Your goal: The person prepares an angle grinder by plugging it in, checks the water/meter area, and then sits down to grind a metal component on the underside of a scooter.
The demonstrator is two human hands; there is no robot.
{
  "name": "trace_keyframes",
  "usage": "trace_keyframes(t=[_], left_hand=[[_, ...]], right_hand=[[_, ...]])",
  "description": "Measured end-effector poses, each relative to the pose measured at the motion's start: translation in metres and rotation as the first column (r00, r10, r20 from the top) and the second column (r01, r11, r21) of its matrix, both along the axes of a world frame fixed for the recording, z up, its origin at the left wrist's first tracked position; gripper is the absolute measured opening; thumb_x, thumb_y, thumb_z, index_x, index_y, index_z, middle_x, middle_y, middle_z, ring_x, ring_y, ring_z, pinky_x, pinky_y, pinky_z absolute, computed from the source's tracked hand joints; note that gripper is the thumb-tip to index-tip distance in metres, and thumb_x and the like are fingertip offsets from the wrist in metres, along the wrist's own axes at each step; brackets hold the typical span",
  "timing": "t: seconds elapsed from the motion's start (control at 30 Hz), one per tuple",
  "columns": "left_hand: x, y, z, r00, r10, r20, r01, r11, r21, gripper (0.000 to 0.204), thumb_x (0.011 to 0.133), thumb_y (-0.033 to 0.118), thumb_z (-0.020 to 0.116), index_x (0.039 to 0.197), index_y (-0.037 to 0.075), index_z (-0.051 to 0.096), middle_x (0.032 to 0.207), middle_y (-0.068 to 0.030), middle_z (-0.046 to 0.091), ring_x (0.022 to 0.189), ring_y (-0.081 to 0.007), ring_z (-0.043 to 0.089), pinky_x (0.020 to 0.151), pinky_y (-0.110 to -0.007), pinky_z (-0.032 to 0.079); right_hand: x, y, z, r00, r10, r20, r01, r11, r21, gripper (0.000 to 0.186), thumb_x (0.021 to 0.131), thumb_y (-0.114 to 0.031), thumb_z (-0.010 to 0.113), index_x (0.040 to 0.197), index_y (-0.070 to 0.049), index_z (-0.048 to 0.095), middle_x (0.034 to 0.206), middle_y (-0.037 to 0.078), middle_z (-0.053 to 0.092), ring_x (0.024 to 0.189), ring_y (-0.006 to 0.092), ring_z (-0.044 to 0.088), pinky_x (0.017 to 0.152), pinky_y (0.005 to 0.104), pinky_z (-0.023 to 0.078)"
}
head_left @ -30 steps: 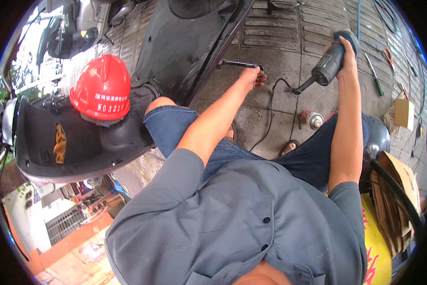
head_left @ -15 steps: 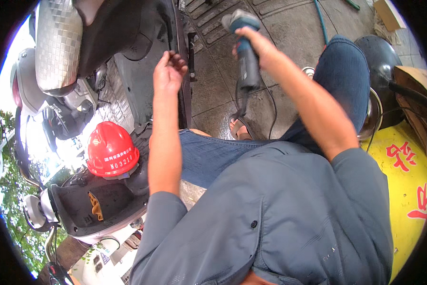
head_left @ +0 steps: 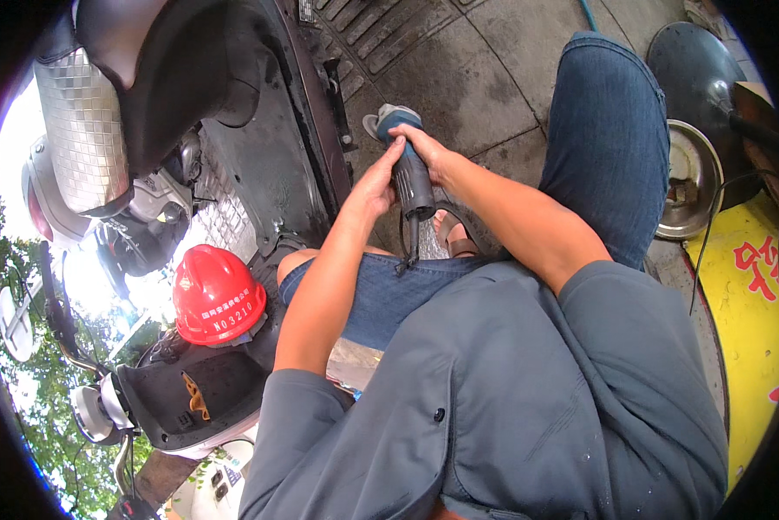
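Note:
An angle grinder (head_left: pixel 412 182) with a blue front housing, a black body and a pale guarded head is between my two hands, over the paving in front of me. From its right side, my right hand (head_left: pixel 426 154) is wrapped round it near the blue part. My left hand (head_left: pixel 374 185) grips the body from the left, its thumb lying along the top and its other fingers mostly hidden underneath. The grinder's head points away from me, while its cord (head_left: pixel 413 238) drops from the rear end near my sandalled foot.
Close on the left stands a scooter with a dark footboard (head_left: pixel 272 165). A red hard hat (head_left: pixel 218 296) rests on it, near an open tray (head_left: pixel 159 394). To the right are a metal basin (head_left: pixel 708 160), a dark round object (head_left: pixel 688 65) and a yellow sign board (head_left: pixel 745 347).
My right hand has brought the grinder left and closer to me. My left hand, earlier raised and holding nothing visible, has moved right and taken hold of the grinder's body.

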State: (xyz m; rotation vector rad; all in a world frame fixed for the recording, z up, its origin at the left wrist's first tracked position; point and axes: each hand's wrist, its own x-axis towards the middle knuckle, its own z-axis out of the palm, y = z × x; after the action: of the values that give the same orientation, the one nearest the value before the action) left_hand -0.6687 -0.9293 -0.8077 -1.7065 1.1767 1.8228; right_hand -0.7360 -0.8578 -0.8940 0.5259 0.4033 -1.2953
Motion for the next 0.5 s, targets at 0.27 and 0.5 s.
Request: trace_keyframes(t=[0.27, 0.5], left_hand=[[-0.002, -0.026, 0.003, 0.967, -0.211, 0.146, 0.222, 0.973, -0.065, 0.083, 0.073, 0.069, 0.063, 0.123, 0.004, 0.050, 0.106, -0.0103, 0.062, 0.093, -0.0208, 0.062, 0.082, -0.041, 0.050], [-0.004, -0.036, 0.003, 0.901, -0.381, 0.210, 0.406, 0.909, -0.094, 0.079, 0.073, 0.074, 0.058, 0.103, 0.001, 0.060, 0.085, -0.0096, 0.063, 0.078, -0.0206, 0.063, 0.072, -0.038, 0.051]], right_hand=[[-0.001, -0.009, 0.004, 0.992, 0.017, 0.121, -0.004, 0.995, -0.099, 0.054, 0.075, -0.050, 0.064, 0.087, 0.002, 0.057, 0.071, 0.016, 0.063, 0.054, 0.0265, 0.063, 0.052, 0.0349, 0.056], [0.006, -0.013, -0.003, 0.983, 0.006, 0.186, 0.020, 0.990, -0.140, 0.052, 0.076, -0.050, 0.062, 0.083, 0.001, 0.059, 0.070, 0.016, 0.064, 0.054, 0.0264, 0.064, 0.053, 0.0360, 0.056]])
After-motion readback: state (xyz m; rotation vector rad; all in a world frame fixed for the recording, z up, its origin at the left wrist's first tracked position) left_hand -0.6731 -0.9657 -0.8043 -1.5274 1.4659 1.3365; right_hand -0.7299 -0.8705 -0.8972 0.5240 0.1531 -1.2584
